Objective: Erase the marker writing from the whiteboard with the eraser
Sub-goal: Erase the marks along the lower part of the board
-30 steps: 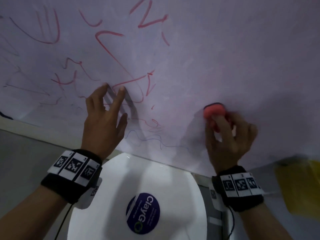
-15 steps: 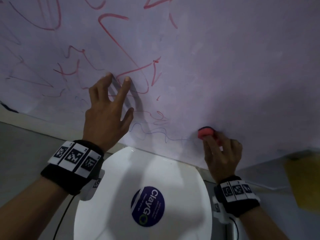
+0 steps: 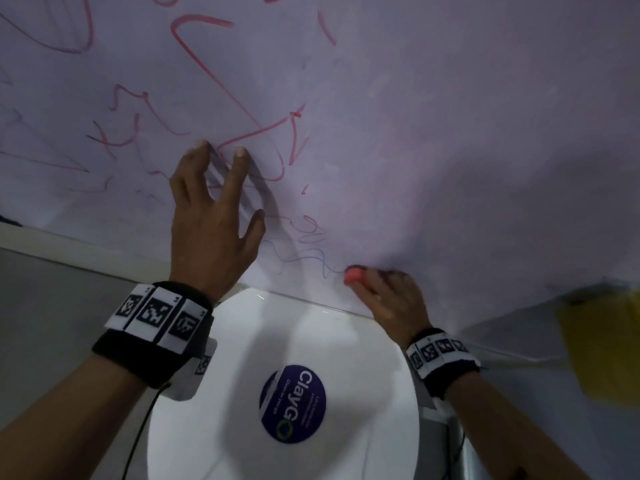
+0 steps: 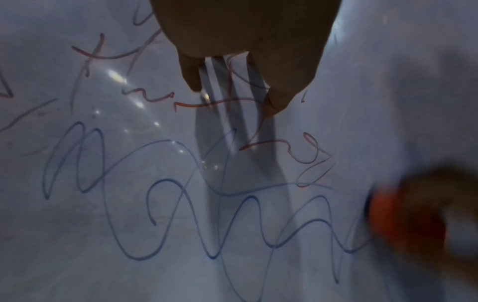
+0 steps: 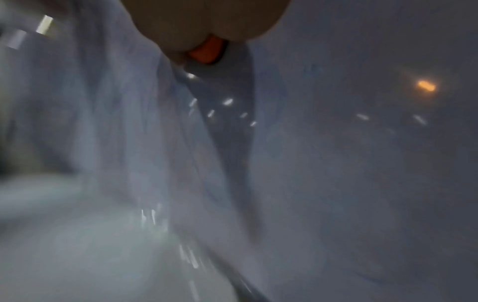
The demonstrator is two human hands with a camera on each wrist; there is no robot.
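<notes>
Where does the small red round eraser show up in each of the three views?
Head: small red round eraser, lower centre-right, gripped by the right hand near the whiteboard's bottom edge.
Left wrist: blurred, at the right edge.
Right wrist: top centre, under the fingers.
Shared landmark: the whiteboard; the blue wavy marker line ends at the eraser in head and left wrist views.

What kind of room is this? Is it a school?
Maybe a classroom or office; hard to be sure. A big whiteboard covered in red scribbles leans on the wall, the right hand rubs it with an eraser, and a white round table stands below.
</notes>
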